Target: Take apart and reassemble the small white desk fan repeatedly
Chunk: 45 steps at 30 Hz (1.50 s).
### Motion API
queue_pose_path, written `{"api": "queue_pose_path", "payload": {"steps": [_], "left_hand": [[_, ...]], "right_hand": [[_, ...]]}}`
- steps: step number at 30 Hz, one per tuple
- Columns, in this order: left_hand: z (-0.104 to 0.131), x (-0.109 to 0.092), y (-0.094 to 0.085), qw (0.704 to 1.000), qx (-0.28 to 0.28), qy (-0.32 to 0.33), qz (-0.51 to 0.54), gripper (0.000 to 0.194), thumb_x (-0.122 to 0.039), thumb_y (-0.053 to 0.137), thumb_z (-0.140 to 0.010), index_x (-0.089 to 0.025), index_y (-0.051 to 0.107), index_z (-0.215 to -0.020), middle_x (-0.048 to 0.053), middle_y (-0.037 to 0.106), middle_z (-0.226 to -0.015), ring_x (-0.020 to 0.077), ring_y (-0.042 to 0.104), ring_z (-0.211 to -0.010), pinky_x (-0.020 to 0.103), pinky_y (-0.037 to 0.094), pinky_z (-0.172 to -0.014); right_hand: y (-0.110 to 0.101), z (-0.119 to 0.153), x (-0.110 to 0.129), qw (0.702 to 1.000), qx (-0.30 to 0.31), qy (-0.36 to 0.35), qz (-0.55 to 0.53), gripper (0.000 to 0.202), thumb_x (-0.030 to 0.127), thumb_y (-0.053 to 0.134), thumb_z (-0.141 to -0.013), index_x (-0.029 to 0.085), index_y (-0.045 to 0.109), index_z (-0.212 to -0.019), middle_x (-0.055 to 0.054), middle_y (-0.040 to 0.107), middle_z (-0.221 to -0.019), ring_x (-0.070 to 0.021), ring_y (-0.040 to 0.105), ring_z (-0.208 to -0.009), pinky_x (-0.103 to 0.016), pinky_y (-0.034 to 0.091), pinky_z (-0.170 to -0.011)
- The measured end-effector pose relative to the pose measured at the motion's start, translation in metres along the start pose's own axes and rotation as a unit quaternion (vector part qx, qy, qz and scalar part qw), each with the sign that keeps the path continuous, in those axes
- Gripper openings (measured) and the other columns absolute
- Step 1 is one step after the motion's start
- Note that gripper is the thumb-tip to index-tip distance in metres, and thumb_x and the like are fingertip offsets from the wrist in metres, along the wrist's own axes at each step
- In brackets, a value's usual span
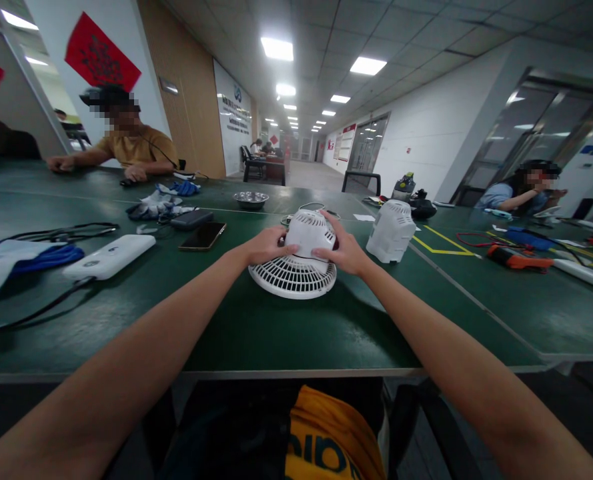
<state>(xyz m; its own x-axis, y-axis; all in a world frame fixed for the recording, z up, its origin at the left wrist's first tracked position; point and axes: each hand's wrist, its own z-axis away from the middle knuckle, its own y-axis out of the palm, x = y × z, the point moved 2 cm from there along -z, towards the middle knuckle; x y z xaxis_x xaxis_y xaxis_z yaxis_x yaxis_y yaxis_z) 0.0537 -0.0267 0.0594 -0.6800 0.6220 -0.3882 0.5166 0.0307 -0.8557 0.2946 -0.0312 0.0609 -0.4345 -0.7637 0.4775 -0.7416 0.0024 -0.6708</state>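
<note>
A white fan head (309, 233) lies face down on the green table, its round slatted grille (293, 283) at the bottom and its vented motor housing on top. My left hand (271, 245) is closed around the left side of the housing, thumb along the front. On the opposite side, my right hand (345, 247) grips the same housing with its thumb at the front and fingers reaching over the back. Just right of it stands a separate white plastic cover (391, 231) with slots at its top. A thin cable shows behind the fan head.
Left on the table (216, 340) lie a white power bank (111, 257), a phone (203, 236), a dark case (192, 219) and gloves (151, 205). A metal dish (251, 199) stands farther back. Right are an orange-black tool (519, 259) and yellow tape lines. Two people sit across.
</note>
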Motion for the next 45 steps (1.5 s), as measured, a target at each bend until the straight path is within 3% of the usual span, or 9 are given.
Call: {"api": "queue_pose_path", "payload": {"steps": [4, 12, 18, 30, 37, 45], "left_hand": [[0.0003, -0.0007, 0.0, 1.0, -0.001, 0.001, -0.011, 0.062, -0.067, 0.051, -0.077, -0.013, 0.064, -0.105, 0.014, 0.064, -0.098, 0.0263, 0.059, -0.086, 0.036, 0.044, -0.074], [0.0025, -0.0001, 0.0012, 1.0, -0.004, 0.004, 0.0, 0.064, -0.066, 0.05, -0.079, -0.012, 0.061, -0.111, 0.015, 0.063, -0.104, 0.0257, 0.06, -0.088, 0.035, 0.043, -0.073], [0.0015, 0.0021, 0.0038, 1.0, -0.017, 0.006, 0.004, 0.062, -0.064, 0.053, -0.077, -0.012, 0.062, -0.109, 0.015, 0.064, -0.101, 0.026, 0.06, -0.087, 0.036, 0.043, -0.073], [0.0008, 0.0034, 0.0035, 1.0, -0.007, 0.007, 0.002, 0.062, -0.061, 0.058, -0.074, -0.012, 0.062, -0.111, 0.017, 0.064, -0.104, 0.0268, 0.061, -0.088, 0.036, 0.044, -0.072], [0.0016, -0.0004, 0.0024, 1.0, -0.001, 0.001, 0.01, 0.067, -0.062, 0.06, -0.073, -0.012, 0.059, -0.117, 0.017, 0.064, -0.109, 0.0279, 0.061, -0.092, 0.036, 0.044, -0.073], [0.0012, 0.0043, 0.0044, 1.0, 0.003, -0.005, 0.023, 0.072, -0.06, 0.062, -0.07, -0.011, 0.056, -0.123, 0.018, 0.064, -0.114, 0.0287, 0.062, -0.096, 0.037, 0.045, -0.077]], "right_hand": [[0.001, 0.0003, -0.0019, 0.999, 0.021, 0.011, -0.038, 0.097, 0.054, 0.069, -0.074, 0.031, 0.017, -0.153, -0.005, 0.046, -0.146, -0.0355, 0.054, -0.122, -0.058, 0.043, -0.103], [0.0071, -0.0004, -0.0016, 1.0, 0.007, -0.016, -0.023, 0.096, 0.053, 0.069, -0.075, 0.034, 0.015, -0.152, -0.004, 0.029, -0.156, -0.0343, 0.036, -0.138, -0.058, 0.029, -0.113], [0.0065, -0.0005, -0.0019, 1.0, 0.017, 0.003, -0.022, 0.098, 0.052, 0.07, -0.074, 0.034, 0.014, -0.153, -0.005, 0.034, -0.154, -0.0358, 0.046, -0.13, -0.061, 0.033, -0.109], [0.0008, -0.0007, 0.0038, 0.999, 0.025, -0.006, 0.02, 0.096, 0.049, 0.069, -0.075, 0.031, 0.017, -0.153, -0.004, 0.046, -0.147, -0.0361, 0.052, -0.124, -0.059, 0.038, -0.106], [0.003, 0.0006, 0.0023, 1.0, 0.019, -0.003, 0.019, 0.102, 0.049, 0.074, -0.069, 0.034, 0.016, -0.153, -0.004, 0.039, -0.151, -0.0375, 0.049, -0.128, -0.062, 0.035, -0.107], [0.0037, -0.0003, 0.0041, 0.999, 0.025, -0.013, 0.04, 0.1, 0.048, 0.071, -0.073, 0.032, 0.013, -0.153, -0.005, 0.037, -0.152, -0.0376, 0.048, -0.129, -0.061, 0.036, -0.107]]}}
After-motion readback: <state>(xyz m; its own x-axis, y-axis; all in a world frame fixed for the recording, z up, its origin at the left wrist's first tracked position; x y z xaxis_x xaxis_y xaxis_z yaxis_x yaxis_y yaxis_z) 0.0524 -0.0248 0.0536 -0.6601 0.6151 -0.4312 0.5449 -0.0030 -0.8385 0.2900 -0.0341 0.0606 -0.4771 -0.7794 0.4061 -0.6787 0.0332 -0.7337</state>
